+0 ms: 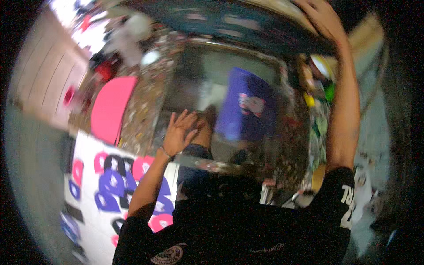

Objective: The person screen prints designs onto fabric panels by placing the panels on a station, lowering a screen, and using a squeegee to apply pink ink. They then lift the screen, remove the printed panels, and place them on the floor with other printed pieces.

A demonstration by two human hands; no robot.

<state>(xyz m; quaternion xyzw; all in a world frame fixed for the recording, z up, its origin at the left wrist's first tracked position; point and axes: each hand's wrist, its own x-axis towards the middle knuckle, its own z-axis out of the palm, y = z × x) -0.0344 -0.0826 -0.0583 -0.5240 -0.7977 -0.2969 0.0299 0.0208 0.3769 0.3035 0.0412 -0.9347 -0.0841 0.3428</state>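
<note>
My left hand (pixel 179 132) hovers over the left part of a glass-like grey plate (pixel 194 88), its fingers spread and holding nothing. Right of it on the plate lies a purple flat piece (pixel 247 106) with a pale and pink print. At the far side stands a long dark framed panel (pixel 212 20), tilted up, with pale patches in it; it looks like a printing screen. Reaching far to the right, my right hand (pixel 322 22) has its fingers over the panel's right end and grips it. Motion blurs the picture, and the right fingertips are partly cut off.
A pink flat piece (pixel 112 108) lies left of the plate on a stained worktop (pixel 145 92). At lower left, a white surface (pixel 90 176) bears several pink, purple and black printed pieces. Containers and a yellow item (pixel 309 99) crowd the right edge.
</note>
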